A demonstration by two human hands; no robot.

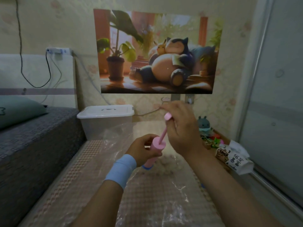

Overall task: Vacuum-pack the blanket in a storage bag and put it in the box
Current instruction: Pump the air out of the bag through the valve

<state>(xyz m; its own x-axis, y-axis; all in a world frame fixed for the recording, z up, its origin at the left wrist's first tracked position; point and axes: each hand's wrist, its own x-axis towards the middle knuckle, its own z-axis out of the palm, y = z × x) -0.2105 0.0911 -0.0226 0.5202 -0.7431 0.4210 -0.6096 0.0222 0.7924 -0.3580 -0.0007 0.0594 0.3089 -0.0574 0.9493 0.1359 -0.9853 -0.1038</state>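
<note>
A clear plastic storage bag (165, 190) lies flat on the floor with a patterned beige blanket (152, 208) inside it. A pink hand pump (155, 150) stands upright on the bag, its blue base down. My left hand (144, 149), a pale blue band on its wrist, grips the pump's barrel. My right hand (180, 126) grips the pink handle at the top of the pump's rod, which is pulled out upward. A clear plastic box (106, 123) with a white lid stands closed beyond the bag, against the wall.
A bed with a grey cover (32, 140) and a green pillow (18, 110) runs along the left. A tissue pack (234, 157), small toys (213, 141) and a plush figure (203, 125) lie at the right. A sliding glass door (275, 95) closes off the right side.
</note>
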